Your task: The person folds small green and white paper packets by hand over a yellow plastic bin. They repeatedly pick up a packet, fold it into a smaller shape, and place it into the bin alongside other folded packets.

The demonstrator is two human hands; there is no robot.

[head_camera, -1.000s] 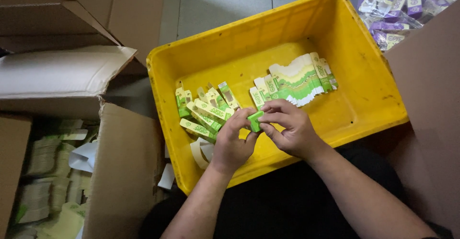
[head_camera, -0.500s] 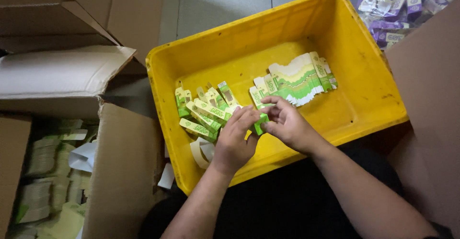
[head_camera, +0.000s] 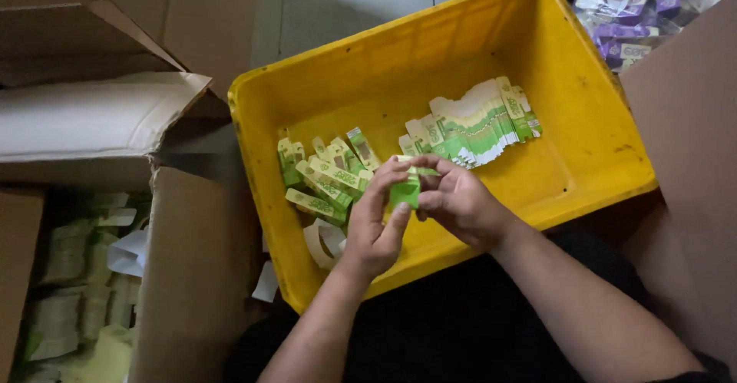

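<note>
Head view, left to right: at the near left an open brown cardboard box (head_camera: 176, 275) holds pale green and white flat packs (head_camera: 69, 275), with a white-lined flap (head_camera: 92, 118) folded out above it. To its right sits a large yellow plastic crate (head_camera: 583, 145). Inside it, on the left, lies a loose heap of folded small green-and-white cartons (head_camera: 322, 176); further right, a fanned row of flat green-and-white carton blanks (head_camera: 480, 122) rests on the crate floor.

Over the crate's near edge, the left hand (head_camera: 376, 226) and right hand (head_camera: 461, 203) meet around one small green carton (head_camera: 404, 191). Half a second ago the left fingers lay lower, beside the heap; now they have risen and pinch the carton's top, while the right fingers are closed on its right side. Both hands hold it between them, just above the heap, so this piece looks mid-fold.

At the far right lie purple and white packets (head_camera: 645, 7), beside a brown cardboard panel (head_camera: 691, 137).
</note>
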